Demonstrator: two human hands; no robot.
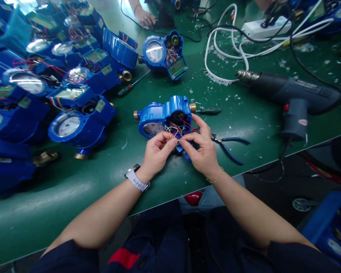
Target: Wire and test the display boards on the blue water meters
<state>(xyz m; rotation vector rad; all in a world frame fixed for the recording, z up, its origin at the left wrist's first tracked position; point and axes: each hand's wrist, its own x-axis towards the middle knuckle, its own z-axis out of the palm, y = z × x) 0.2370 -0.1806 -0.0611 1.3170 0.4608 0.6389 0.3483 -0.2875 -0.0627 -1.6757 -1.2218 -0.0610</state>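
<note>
In front of me a blue water meter [166, 112] with brass pipe ends lies on the green table, its side housing uncovered. Thin coloured wires [178, 129] spill from that housing toward my fingers. My left hand [158, 152] pinches at the wires between thumb and forefinger. Tip to tip with it, my right hand [200, 146] pinches there too, one finger resting near the brass end. What exactly sits between the fingertips is too small to make out. Blue-handled cutting pliers [229, 142] lie just right of my right hand, and a screwdriver [210, 111] lies behind it.
Many blue meters [74, 125] crowd the left side; another opened meter [165, 55] stands farther back. A heat gun [292, 94] lies at right, near white cable loops [216, 57] and a power strip [267, 28]. Another person's hand [144, 18] rests across the table.
</note>
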